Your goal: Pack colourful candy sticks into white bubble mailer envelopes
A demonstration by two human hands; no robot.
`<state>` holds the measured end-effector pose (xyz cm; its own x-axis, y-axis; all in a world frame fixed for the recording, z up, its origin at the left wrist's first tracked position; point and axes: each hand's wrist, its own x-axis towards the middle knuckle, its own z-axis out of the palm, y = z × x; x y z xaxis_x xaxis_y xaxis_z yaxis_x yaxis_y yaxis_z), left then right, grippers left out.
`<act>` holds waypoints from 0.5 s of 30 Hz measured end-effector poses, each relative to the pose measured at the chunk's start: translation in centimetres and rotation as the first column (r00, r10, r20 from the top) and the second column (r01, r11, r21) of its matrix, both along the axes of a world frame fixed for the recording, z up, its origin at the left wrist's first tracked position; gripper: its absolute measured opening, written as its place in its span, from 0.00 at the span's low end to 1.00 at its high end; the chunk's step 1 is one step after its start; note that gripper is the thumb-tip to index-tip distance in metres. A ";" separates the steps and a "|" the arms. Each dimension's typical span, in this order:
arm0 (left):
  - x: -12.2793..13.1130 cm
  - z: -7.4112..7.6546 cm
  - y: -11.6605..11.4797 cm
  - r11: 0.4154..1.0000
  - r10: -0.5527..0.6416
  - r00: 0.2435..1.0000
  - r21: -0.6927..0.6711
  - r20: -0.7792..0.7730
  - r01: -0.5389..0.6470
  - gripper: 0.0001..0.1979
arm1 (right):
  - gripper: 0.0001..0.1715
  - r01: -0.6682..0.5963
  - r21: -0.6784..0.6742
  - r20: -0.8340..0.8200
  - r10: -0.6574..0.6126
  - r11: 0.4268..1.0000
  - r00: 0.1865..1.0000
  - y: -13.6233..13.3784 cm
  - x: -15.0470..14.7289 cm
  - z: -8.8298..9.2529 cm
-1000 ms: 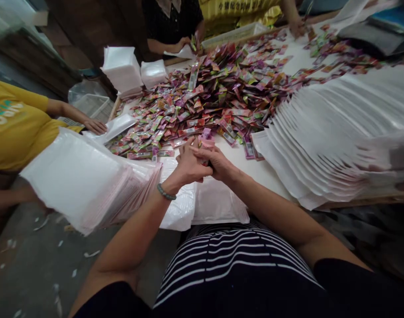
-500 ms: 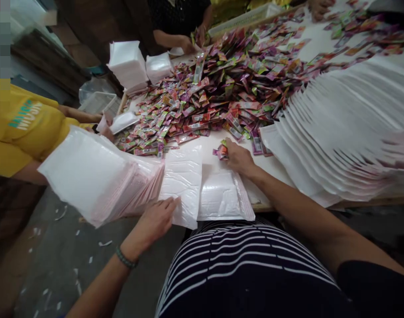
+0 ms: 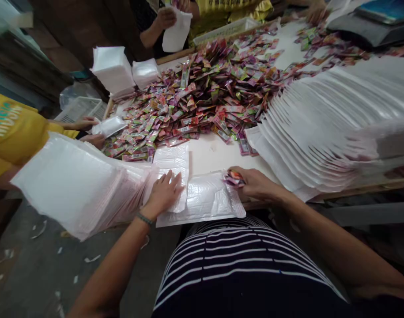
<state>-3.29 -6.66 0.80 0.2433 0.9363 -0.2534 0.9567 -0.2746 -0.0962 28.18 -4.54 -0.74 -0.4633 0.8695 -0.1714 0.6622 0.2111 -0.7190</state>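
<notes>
My left hand (image 3: 164,193) lies with its fingers spread on a white padded envelope (image 3: 177,157) at the table's near edge. Partly under that one is another padded envelope (image 3: 208,194), lying flat. My right hand (image 3: 256,183) is closed around a few small colourful packets (image 3: 234,178), held just over the right end of the lower envelope. Beyond both hands spreads a large heap of the same kind of small packets (image 3: 202,97). The fingertips of my right hand are partly hidden by the packets.
Stacks of white padded envelopes stand to the left (image 3: 66,181) and fanned out to the right (image 3: 324,128). A further envelope stack (image 3: 112,70) is at the far left corner. A co-worker in a yellow shirt (image 3: 16,132) handles an envelope at left; others work across the table. A scale (image 3: 370,28) stands far right.
My right hand has drawn back toward me with the packets, from the bare tabletop to the lower envelope. My left hand has moved farther onto the upper envelope, its fingers spread.
</notes>
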 end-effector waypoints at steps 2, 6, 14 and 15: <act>-0.5 -0.3 2.4 1.000 0.020 0.997 0.023 -0.073 -0.018 0.25 | 0.15 -0.130 0.014 0.037 0.129 0.991 0.991 -1.2 0.4 -0.2; 2.7 1.4 4.7 0.982 0.139 0.987 0.140 -0.084 -0.126 0.24 | 0.25 -0.171 0.128 0.030 0.168 0.977 0.985 -2.0 1.0 -1.2; 16.4 2.2 -2.0 0.994 0.030 0.993 -0.105 0.118 -0.017 0.16 | 0.41 0.110 0.186 0.093 -0.129 0.976 0.987 -2.2 2.1 -3.8; 16.6 2.0 -2.2 0.991 0.013 0.995 -0.136 0.098 0.000 0.15 | 0.38 0.175 0.162 0.071 -0.188 0.971 0.980 -2.2 2.3 -3.9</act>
